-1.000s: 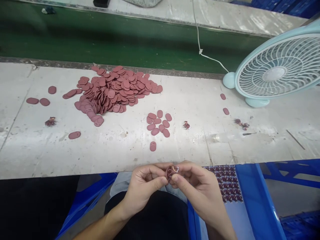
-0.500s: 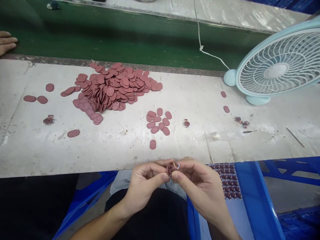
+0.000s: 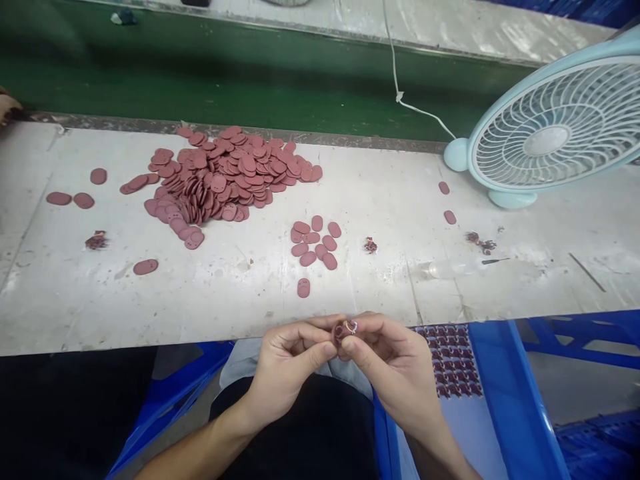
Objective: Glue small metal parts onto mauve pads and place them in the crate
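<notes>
My left hand [image 3: 290,367] and my right hand [image 3: 397,367] meet just in front of the table edge. Between their thumbs and fingers is a small dark reddish-brown piece [image 3: 341,331] with a light, shiny bit at its right end; its exact kind cannot be made out. Both hands are closed on it, and the fingertips hide part of it. Beyond them, a single reddish oval disc [image 3: 303,288] with small marks lies on the table, and a loose cluster of similar discs [image 3: 311,237] sits farther back.
A large heap of reddish oval discs [image 3: 240,167] covers the table's [image 3: 370,300] left middle. Small dark brown clumps [image 3: 371,245] lie about. A light-blue fan [image 3: 547,141] stands right. A blue crate [image 3: 520,393] below holds rows of small brown pieces [image 3: 456,363]. Another person's hand [image 3: 7,107] shows far left.
Both hands keep hold of the small piece, which has turned slightly in the fingers. The other person's hand at far left has drawn back toward the edge. The view has shifted slightly.
</notes>
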Tool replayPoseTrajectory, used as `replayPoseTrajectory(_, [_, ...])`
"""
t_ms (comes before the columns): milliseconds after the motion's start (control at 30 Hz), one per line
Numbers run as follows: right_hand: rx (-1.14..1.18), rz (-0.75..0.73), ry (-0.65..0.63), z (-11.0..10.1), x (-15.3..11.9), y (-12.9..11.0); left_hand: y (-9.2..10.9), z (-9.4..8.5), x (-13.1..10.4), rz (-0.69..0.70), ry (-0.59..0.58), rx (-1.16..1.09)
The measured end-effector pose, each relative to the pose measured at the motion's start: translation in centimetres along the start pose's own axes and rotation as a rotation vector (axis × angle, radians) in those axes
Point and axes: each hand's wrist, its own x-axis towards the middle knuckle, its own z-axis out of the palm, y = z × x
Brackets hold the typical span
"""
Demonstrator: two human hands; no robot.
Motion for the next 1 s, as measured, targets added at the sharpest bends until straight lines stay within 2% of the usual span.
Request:
replayPoseTrajectory(267, [0.035, 0.0, 0.007, 0.2, 0.3, 0.3, -0.6, 0.1, 0.0, 0.033, 0.011, 0.03])
replayPoseTrajectory(400, [0.061, -0.008, -0.005, 0.0, 0.3, 0.9, -0.5, -0.2, 0.0, 0.113, 0.024, 0.094])
replayPoseTrajectory(467, [0.086, -0.048, 0.05, -0.8, -0.1, 1.4, 0.3, -1.0, 0.3, 0.192, 0.006, 0.236])
replayPoseTrajectory(533, [0.095, -0.09, 0.155, -2.5, -0.9, 2.2, 1.6, -2.2, 1.1, 0.336, 0.001, 0.561])
replayPoseTrajectory(600, [0.076, -0.106, 0.273, -5.0, -2.2, 3.3, 3.0, -3.5, 2.3, 0.493, -0.018, 1.001])
replayPoseTrajectory(700, [-0.005, -0.059, 0.464, -9.1, -4.9, 5.3, 4.6, -4.7, 4.4, 0.585, -0.128, 1.461])
replayPoseTrajectory(767, [-0.065, -0.005, 0.586, -11.6, -7.0, 6.8, 5.1, -4.8, 5.5, 0.582, -0.179, 1.59])
replayPoseTrajectory(867, [-0.179, 0.081, 0.718, -14.5, -10.5, 8.8, 5.7, -4.1, 6.4, 0.504, -0.207, 1.648])
replayPoseTrajectory(1000, [-0.344, 0.225, 0.838, -17.1, -15.6, 12.0, 6.5, -3.7, 7.0, 0.32, -0.137, 1.659])
